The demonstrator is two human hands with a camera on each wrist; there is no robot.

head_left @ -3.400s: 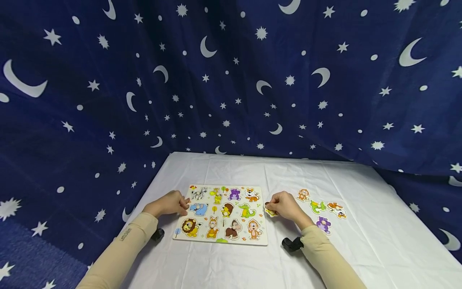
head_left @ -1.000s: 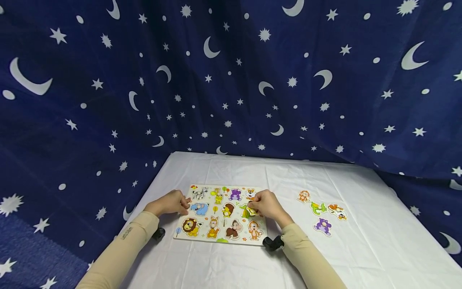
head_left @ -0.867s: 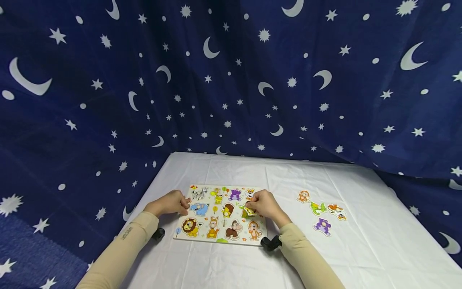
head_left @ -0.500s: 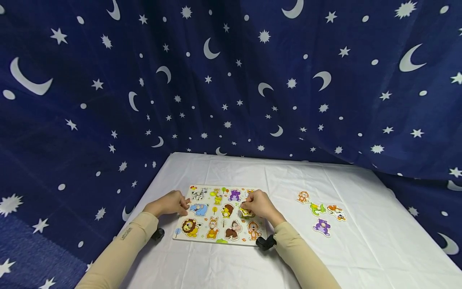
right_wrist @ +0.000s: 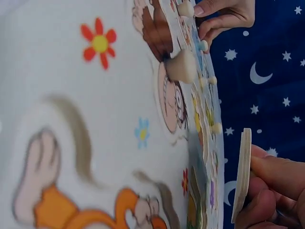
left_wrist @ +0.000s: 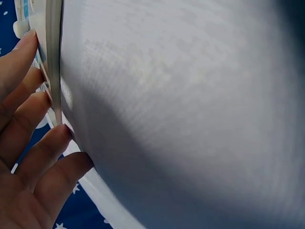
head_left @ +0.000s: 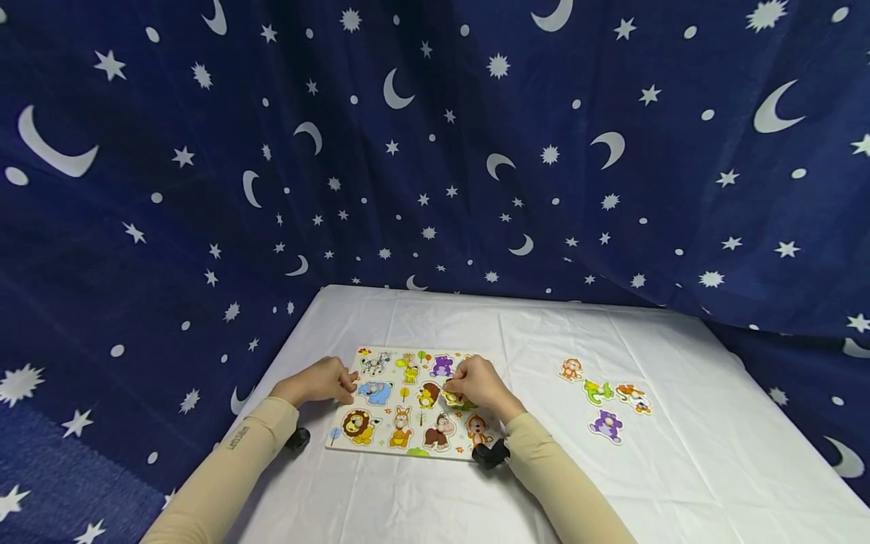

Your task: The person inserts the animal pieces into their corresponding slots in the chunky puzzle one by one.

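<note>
The left hand [head_left: 325,381] steadies the puzzle board [head_left: 381,446] at its edge, fingers loosely curled against it; the right hand [head_left: 479,384] pinches a puzzle piece [right_wrist: 243,174] just above the board; four loose pieces [head_left: 607,397] lie on the bench [head_left: 680,468].

Small dark lettering runs along the left sleeve [head_left: 239,438] in the head view, too small to read. The puzzle board [head_left: 381,442] and loose animal pieces carry cartoon pictures only, no words or numbers.

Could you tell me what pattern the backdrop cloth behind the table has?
The backdrop cloth is dark blue with white stars, moons and dots, clearest in the head view.
</note>
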